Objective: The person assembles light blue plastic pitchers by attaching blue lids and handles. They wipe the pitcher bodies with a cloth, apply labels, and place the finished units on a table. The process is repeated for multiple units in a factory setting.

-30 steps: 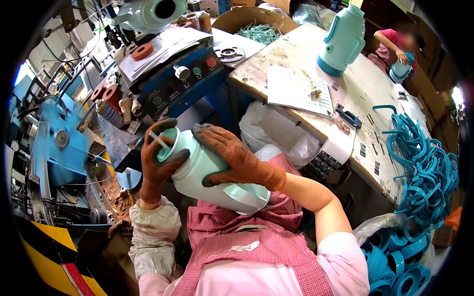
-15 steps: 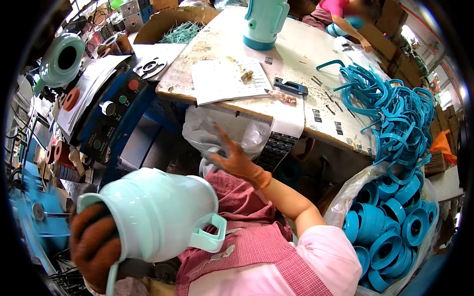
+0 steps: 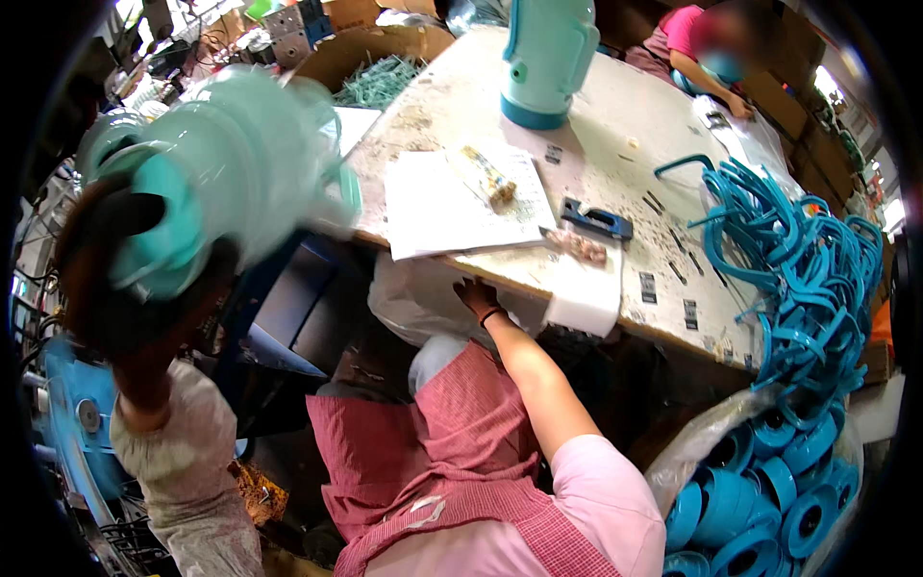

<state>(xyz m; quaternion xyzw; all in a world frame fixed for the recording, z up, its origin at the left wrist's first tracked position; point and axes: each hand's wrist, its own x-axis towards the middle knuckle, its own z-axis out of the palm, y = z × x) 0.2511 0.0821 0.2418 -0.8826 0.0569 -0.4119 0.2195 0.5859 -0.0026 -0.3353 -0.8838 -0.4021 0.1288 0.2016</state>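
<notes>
The held jug [image 3: 255, 159] is blurred, the standing jug [image 3: 548, 67] cropped above.

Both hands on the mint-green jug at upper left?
No, only the left hand holds the mint-green jug; the right hand is well apart from it, near the front edge of the table.

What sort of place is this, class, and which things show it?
Probably a factory workshop: many matching round blue parts fill a plastic bag, curved blue pieces lie heaped at the edge of the table, and the left hand holds a pale green jug.
</notes>
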